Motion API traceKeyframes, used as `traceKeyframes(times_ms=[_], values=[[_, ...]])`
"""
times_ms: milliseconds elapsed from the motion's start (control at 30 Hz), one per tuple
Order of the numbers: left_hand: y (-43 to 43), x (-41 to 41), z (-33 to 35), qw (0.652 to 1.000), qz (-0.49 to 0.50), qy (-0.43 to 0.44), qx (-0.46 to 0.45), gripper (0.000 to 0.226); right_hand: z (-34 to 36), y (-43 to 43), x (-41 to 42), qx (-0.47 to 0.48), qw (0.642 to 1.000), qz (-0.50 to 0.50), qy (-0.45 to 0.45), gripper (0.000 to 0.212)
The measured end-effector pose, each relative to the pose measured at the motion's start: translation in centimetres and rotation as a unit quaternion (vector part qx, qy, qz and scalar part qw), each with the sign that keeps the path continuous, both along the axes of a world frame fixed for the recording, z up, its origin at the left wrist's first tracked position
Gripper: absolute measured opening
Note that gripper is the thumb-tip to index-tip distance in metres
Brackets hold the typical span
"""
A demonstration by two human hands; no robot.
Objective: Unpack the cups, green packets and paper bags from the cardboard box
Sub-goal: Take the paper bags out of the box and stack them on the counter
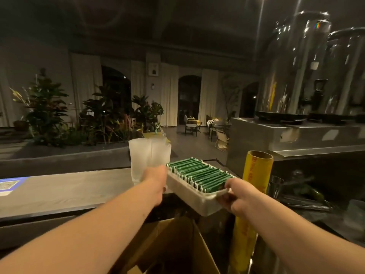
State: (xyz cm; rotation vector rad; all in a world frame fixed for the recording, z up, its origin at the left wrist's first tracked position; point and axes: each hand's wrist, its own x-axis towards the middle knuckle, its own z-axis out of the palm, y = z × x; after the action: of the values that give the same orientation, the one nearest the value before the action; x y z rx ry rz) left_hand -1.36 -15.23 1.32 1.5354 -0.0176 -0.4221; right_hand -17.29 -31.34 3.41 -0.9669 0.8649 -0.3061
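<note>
A clear plastic tray (189, 198) packed with several green packets (199, 175) hangs above the counter's near edge, held between both hands. My left hand (156, 184) grips its far-left end, and my right hand (235, 196) grips its near-right rim. Frosted white cups in a plastic sleeve (148, 157) stand upright on the grey counter (65, 190), just behind my left hand. The open cardboard box (173, 248) sits below the tray, its flaps up and its inside dark. No paper bags are visible.
A tall yellow roll of cling film (254, 178) stands upright right of the box, close to my right wrist. A raised steel counter (296, 133) carries large steel urns (296, 66) at the right. Dim utensils lie on the lower right surface. Plants and chairs fill the room beyond.
</note>
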Motion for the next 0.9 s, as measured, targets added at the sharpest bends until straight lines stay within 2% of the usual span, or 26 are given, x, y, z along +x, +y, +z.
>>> traceKeyframes(times_ms=[100,200,300,467,633,900], values=[[-4.5,-1.0,-1.7,0.994,-0.069,0.057,-0.065,0.030,-0.7,-2.2,4.7,0.008,0.999,-0.025,-0.020,0.016],[-7.3,-0.4,-3.5,0.987,-0.081,0.086,-0.109,0.040,-2.2,-3.7,9.2,0.012,0.998,-0.046,-0.035,0.022],[-8.6,1.4,-4.9,0.991,-0.063,0.081,-0.091,0.037,-4.4,-4.9,13.4,0.020,0.997,-0.073,-0.036,0.035],[-9.2,4.1,-7.4,0.991,-0.069,0.097,-0.061,0.037,-7.1,-5.2,18.7,0.017,0.995,-0.090,-0.036,0.039],[-9.5,6.1,-8.6,0.987,-0.081,0.113,-0.084,0.035,-8.5,-5.1,21.4,0.008,0.997,-0.068,-0.030,0.035],[-9.4,6.3,-7.8,0.991,-0.073,0.089,-0.074,0.028,-8.6,-4.9,22.0,0.058,0.994,-0.046,-0.077,0.030]])
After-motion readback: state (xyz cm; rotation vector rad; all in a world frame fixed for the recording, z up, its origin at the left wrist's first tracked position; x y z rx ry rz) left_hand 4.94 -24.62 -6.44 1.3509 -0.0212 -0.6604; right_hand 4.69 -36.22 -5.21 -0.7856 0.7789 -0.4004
